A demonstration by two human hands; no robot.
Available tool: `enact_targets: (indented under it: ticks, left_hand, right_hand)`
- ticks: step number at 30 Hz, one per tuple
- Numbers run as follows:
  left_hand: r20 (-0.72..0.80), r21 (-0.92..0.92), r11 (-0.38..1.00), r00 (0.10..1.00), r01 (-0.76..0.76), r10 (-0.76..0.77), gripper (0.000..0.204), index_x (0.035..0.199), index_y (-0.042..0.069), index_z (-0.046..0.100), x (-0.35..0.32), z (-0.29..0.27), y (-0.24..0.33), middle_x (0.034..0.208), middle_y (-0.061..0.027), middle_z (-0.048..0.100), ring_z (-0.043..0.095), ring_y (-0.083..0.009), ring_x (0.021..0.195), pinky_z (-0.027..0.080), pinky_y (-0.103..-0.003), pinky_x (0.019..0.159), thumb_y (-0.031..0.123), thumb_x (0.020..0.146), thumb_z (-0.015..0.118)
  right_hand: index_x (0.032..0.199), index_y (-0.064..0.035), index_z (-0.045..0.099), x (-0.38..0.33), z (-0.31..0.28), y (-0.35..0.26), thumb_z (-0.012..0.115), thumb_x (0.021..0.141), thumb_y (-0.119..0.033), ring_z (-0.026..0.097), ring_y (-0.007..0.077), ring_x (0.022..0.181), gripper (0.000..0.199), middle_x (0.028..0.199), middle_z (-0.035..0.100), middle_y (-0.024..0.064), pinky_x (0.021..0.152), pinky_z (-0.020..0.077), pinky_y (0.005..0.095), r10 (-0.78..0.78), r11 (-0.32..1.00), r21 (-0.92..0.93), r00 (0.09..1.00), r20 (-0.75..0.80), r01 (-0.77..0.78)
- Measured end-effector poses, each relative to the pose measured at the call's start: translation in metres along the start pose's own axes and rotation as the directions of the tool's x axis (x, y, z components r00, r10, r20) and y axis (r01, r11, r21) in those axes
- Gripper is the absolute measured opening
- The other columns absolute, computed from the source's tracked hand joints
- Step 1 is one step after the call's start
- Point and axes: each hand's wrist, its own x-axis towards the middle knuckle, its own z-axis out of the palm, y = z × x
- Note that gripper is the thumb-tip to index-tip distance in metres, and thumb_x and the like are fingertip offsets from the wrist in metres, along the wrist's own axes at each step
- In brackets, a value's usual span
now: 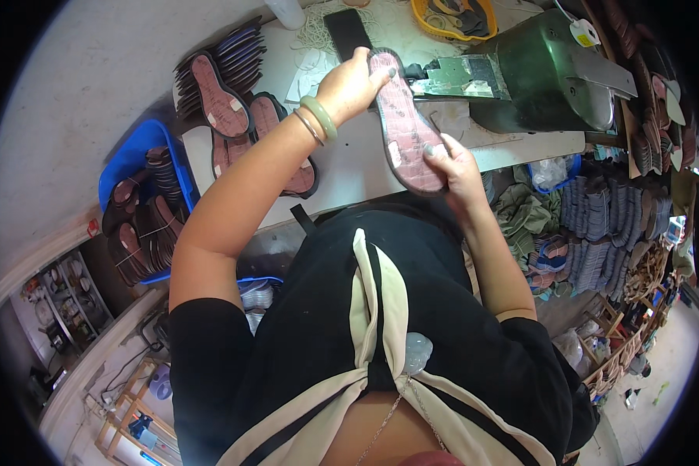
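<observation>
- Black top (303, 318) w/ cream tie (394, 299) fills lower cntr of frame; pale stone pendant (419, 353) hangs on it.
- L hand (353, 87), upper cntr: pinches the narrow end of the pink sole (405, 116), thumb flat on the pink face, other fingers mostly hidden at edge/behind.
- R hand (460, 175), right of cntr: grips same sole near its wide end — thumb on the face, fingers round the right edge, tips out of sight.
- Sole itself: upper cntr, tilted, narrow end up, dark rim, pale patches on the face; held btwn both hands over the front part of the white table (349, 159).
- Green bangle (319, 117) + thin metal one on L wrist.
- Upper left: more pink-faced soles (219, 97) on table, some overlapping, next to a fanned dark stack (237, 58).
- Left edge: blue crate (124, 151) w/ bundled soles.
- Top cntr: dark phone-like slab (348, 33) near L hand, tangled string (311, 31) beside it.
- Upper right: yellow basket (452, 36) w/ scraps; green machine (536, 74) below it, just right of the held sole.
- Right side: grey bundles (598, 221) piled below table level — details too small to tell.
</observation>
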Motion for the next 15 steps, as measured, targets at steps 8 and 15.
enact_targets:
  ticks: [8,15]
  left_hand:
    - [0.021,-0.208,0.978,1.000,0.006,-0.001,0.058,0.121,-0.005,0.047,0.033,-0.005,-0.019,0.101,-0.0281,0.064,0.064,-0.0395,0.095,0.050,-0.044,0.084,0.039,0.085,0.058]
    - [-0.228,-0.370,0.927,0.973,-0.056,-0.033,0.053,0.124,-0.006,0.048,0.048,0.027,-0.056,0.082,-0.0119,0.066,0.062,-0.0202,0.072,0.049,-0.032,0.067,0.030,0.088,0.064]
  right_hand:
    - [0.109,0.0051,0.061,0.035,-0.003,-0.005,0.063,0.088,-0.009,0.061,0.0103,0.087,0.025,0.100,0.066,0.0072,0.080,0.0481,0.0243,-0.059,0.998,-0.022,0.998,-0.007,0.059]
    - [0.109,0.0041,0.062,0.052,0.010,-0.002,0.062,0.089,-0.013,0.060,0.0090,0.085,0.026,0.098,0.066,0.0059,0.078,0.0462,0.0224,-0.151,0.969,-0.208,0.986,-0.075,0.132]
